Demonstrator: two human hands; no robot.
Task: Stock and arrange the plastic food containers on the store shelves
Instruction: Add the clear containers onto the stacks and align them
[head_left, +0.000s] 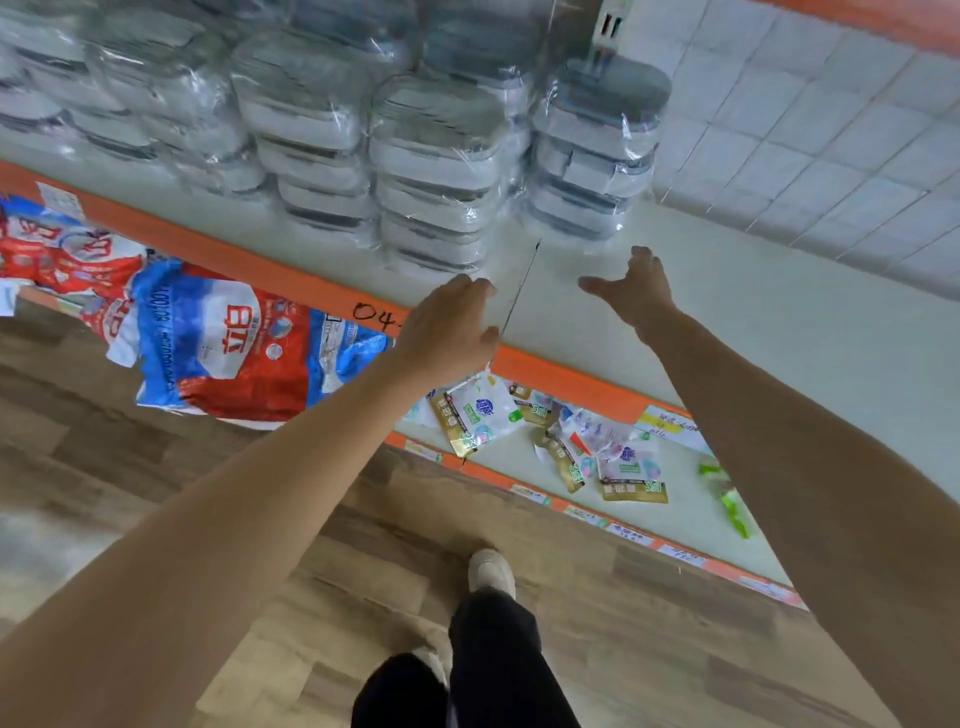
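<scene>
Stacks of clear plastic food containers wrapped in film fill the back of a white shelf (727, 312) with an orange front edge. The nearest stack (431, 176) stands just beyond my left hand (447, 327), which reaches out flat with straight fingers and holds nothing. The rightmost stack (597, 150) stands beyond my right hand (636, 291), which is spread wide over the bare shelf, thumb out to the left, also holding nothing. Neither hand touches a stack.
A tiled wall (810, 140) closes the shelf on the right. A lower shelf holds red, white and blue bags (223, 353) on the left and small loose packets (571, 441) on the right. Wooden floor and my feet (491, 571) lie below.
</scene>
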